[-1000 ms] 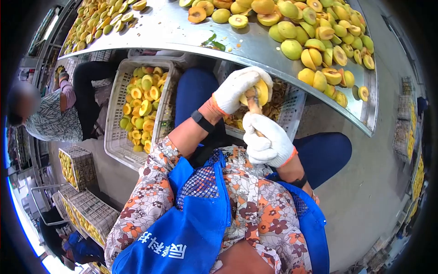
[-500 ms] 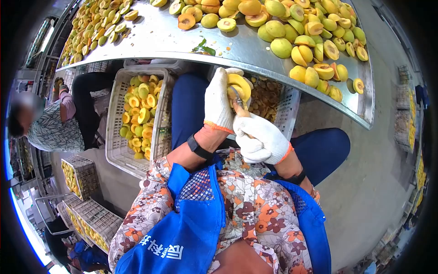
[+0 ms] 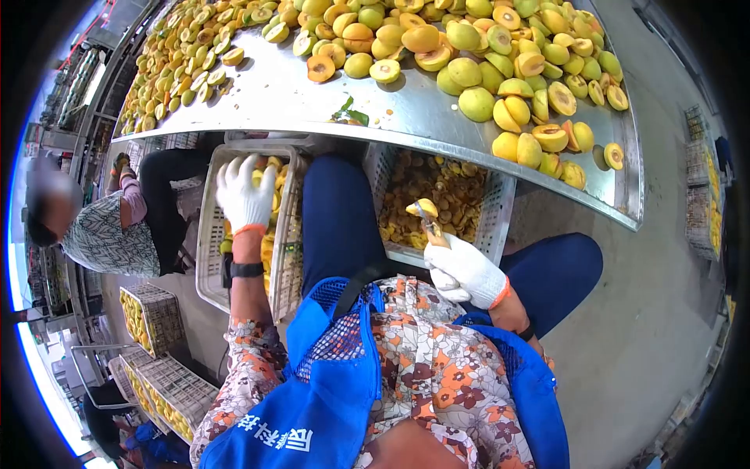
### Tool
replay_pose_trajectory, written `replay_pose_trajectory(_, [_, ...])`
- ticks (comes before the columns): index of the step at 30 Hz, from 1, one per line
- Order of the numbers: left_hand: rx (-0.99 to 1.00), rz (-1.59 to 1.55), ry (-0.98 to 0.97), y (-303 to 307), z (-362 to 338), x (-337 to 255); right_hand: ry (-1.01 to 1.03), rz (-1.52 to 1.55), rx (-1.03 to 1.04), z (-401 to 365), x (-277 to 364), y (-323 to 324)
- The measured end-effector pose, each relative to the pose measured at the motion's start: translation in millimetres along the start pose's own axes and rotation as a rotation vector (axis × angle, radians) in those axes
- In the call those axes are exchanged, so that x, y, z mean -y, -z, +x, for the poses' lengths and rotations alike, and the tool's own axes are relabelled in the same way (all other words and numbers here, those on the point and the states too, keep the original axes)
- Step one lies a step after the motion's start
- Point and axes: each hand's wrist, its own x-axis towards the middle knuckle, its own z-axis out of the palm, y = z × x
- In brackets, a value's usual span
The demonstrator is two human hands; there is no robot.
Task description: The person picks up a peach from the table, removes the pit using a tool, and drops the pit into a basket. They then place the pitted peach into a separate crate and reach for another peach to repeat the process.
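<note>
My left hand, in a white knit glove with an orange cuff, is over the white plastic basket of yellow peach halves. Its fingers are spread, and I see no fruit in them. My right hand, gloved the same way, is closed round the wooden handle of a small pitting knife with a curved metal end. A yellow piece cut from a fruit sits on that end. Below the knife is a second basket holding brownish-yellow scraps.
A metal table runs across the front, its raised edge near my knees. Cut peaches are heaped on it, with a green leaf near the edge. A co-worker sits at left. Fruit crates stand on the floor behind.
My left hand has moved left from beside the knife to over the basket and opened, letting go of the peach half. My right hand moved slightly right and down, knife still held.
</note>
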Motion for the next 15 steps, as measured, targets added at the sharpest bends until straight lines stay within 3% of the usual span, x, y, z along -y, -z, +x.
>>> replay_pose_trajectory(2, [0.0, -0.262, -0.04, -1, 37, -47, -0.004, 0.007, 0.037, 0, 1, -3])
replay_pose_trajectory(5, [0.426, -0.603, 0.191, 7, 90, -129, 0.053, -0.037, -0.079, 6, 2, -13])
replay_pose_trajectory(6, [0.297, -0.794, 0.057, -39, 100, -136, 0.03, -0.004, -0.057, 4, 1, -13])
replay_pose_trajectory(7, [0.311, -0.692, 0.028, -55, 116, -151, 0.015, -0.023, -0.082, 5, 0, -13])
replay_pose_trajectory(8, [0.528, -0.754, 0.128, -36, 139, -173, 0.003, -0.046, -0.105, 8, -1, -13])
replay_pose_trajectory(9, [0.465, -0.625, 0.092, -65, 147, -184, 0.001, -0.102, -0.154, 10, -2, -12])
replay_pose_trajectory(11, [0.665, -0.551, 0.146, -65, 170, -203, 0.01, -0.166, -0.205, 11, -3, -11])
replay_pose_trajectory(15, [0.479, -0.376, 0.06, -111, 164, -212, 0.026, -0.189, -0.214, 9, -1, -15])
